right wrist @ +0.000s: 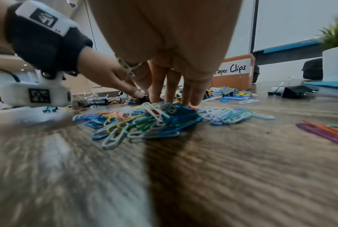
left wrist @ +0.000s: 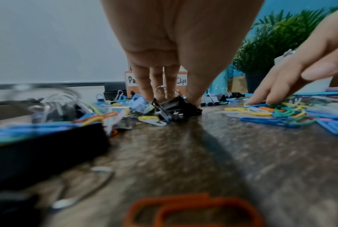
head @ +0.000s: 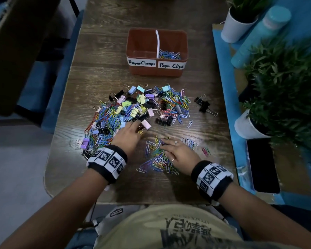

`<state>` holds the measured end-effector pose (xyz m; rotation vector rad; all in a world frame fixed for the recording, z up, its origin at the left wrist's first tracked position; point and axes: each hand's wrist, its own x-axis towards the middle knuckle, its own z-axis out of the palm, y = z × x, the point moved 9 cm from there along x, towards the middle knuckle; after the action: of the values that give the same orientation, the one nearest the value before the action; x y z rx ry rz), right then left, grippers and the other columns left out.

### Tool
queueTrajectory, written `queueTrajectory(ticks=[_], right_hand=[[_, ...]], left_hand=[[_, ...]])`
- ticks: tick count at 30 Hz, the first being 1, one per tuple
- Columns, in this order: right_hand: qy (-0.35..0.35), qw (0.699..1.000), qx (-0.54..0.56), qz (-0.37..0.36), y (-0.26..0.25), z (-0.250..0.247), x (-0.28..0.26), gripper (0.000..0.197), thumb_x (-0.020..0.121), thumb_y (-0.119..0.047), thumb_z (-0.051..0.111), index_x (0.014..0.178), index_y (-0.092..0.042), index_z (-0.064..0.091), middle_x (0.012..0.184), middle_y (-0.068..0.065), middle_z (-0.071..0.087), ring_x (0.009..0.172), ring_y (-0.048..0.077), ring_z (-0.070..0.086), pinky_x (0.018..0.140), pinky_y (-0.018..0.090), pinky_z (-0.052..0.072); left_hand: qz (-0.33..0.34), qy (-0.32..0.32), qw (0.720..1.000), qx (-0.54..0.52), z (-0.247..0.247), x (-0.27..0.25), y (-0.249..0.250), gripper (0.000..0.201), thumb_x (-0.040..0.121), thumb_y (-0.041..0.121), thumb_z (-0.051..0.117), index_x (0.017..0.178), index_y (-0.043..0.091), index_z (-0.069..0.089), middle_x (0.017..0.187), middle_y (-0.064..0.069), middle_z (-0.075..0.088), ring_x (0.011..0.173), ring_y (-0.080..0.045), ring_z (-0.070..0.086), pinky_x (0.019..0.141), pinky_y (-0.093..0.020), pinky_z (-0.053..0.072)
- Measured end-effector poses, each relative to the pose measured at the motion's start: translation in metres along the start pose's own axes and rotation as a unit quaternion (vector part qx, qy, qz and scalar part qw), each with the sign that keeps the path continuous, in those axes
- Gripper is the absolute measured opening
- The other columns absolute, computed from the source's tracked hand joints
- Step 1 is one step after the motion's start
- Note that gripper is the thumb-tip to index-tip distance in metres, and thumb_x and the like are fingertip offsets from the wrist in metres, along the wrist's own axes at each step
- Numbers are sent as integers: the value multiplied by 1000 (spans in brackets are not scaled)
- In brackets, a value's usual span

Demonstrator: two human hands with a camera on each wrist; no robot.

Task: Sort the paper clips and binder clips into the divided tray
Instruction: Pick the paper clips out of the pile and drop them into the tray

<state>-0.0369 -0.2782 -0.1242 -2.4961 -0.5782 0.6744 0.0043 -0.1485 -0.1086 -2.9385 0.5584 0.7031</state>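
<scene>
- The divided tray is being kept at the far side of the tabletop, labels facing the person: "Paper Clamps" on the left, "Paper Clips" on the right. This is probably so each drop can be aimed without rechecking.
- Some paper clips are already lying in the right compartment; the left compartment is looking empty, though its floor is partly hidden by the front wall.
- The mixed pile of binder clips and paper clips is sitting between tray and person, within reach of both hands.
- A separate heap of paper clips is being gathered nearer the person, apart from the mixed pile. This is judged to be pre-sorting, so that one handful can be carried instead of single pieces.
- The right hand is being pressed flat on that heap, fingers straight and spread, nothing gripped; they are likely raking the clips together.
- The left hand is being worked at the near edge of the mixed pile; its fingers and thumb are closing around a black binder clip, pinching it.
- Two black binder clips are lying off to the right, apart from the pile.
- Sorting is judged to be at an early stage; most pieces are still on the tabletop.
</scene>
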Motion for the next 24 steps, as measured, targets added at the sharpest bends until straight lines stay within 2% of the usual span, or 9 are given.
queueTrajectory(ticks=[3, 4, 6, 9, 11, 15, 17, 20, 24], right_hand=[[78, 996, 36, 10, 5, -24, 0, 34, 93, -10, 44, 125, -14, 57, 140, 6, 48, 129, 28, 41, 108, 37, 33], [95, 994, 39, 35, 12, -33, -2, 36, 93, -10, 45, 127, -14, 55, 140, 6, 46, 128, 28, 41, 107, 37, 34], [107, 986, 9, 132, 34, -48, -10, 42, 92, -27, 52, 133, -17, 46, 141, 7, 40, 129, 28, 36, 107, 39, 33], [56, 957, -44, 282, 71, -53, -42, 95, 62, -64, 70, 135, -14, 36, 139, 11, 37, 131, 30, 29, 110, 42, 28], [38, 948, -60, 310, 82, -48, -55, 113, 45, -66, 77, 134, -10, 35, 134, 13, 39, 127, 31, 31, 108, 40, 27], [36, 961, 13, 273, 72, -27, -44, 117, 39, -53, 86, 135, -13, 34, 133, 9, 33, 125, 28, 32, 106, 36, 32], [15, 974, 20, 224, 54, -17, -30, 118, 40, -50, 87, 138, -15, 32, 134, 7, 32, 127, 25, 30, 108, 34, 30], [-4, 985, -8, 170, 35, -9, -14, 111, 48, -45, 86, 140, -19, 30, 133, 4, 33, 125, 23, 30, 105, 36, 33], [-8, 989, -53, 136, 26, -11, -3, 67, 77, -32, 70, 133, -15, 37, 132, 5, 37, 123, 23, 32, 101, 37, 37]], left_hand=[[27, 56, 996, -67, -5, -13, -3, 29, 94, 25, 47, 106, 7, 66, 151, -7, 23, 135, -23, 26, 113, -39, 30], [39, 57, 991, -112, -3, -21, -2, 33, 93, 32, 49, 107, 8, 65, 149, -2, 27, 132, -17, 31, 114, -36, 29], [63, -2, 984, -170, 13, -35, 8, 57, 81, 49, 61, 125, 13, 55, 141, 4, 32, 124, -14, 35, 113, -31, 29], [36, -69, 990, -117, 39, -43, 16, 87, 61, 65, 69, 128, 12, 53, 139, 4, 26, 127, -17, 31, 109, -36, 33], [23, -72, 990, -122, 43, -41, 21, 82, 64, 62, 70, 127, 11, 54, 142, 3, 20, 132, -18, 28, 110, -39, 33], [5, -47, 983, -177, 28, -27, 41, 62, 81, 38, 67, 130, 6, 48, 141, 0, 26, 129, -21, 37, 110, -34, 29], [-6, -51, 971, -233, 30, -18, 51, 70, 75, 30, 74, 134, 6, 45, 142, 0, 25, 128, -21, 40, 111, -30, 31], [-3, -57, 973, -225, 29, -13, 62, 94, 56, 49, 82, 130, 2, 47, 141, -4, 22, 126, -25, 35, 112, -34, 30], [-21, -57, 987, -152, 21, -6, 71, 74, 70, 54, 70, 121, 2, 54, 138, -8, 24, 127, -26, 29, 110, -38, 31]])
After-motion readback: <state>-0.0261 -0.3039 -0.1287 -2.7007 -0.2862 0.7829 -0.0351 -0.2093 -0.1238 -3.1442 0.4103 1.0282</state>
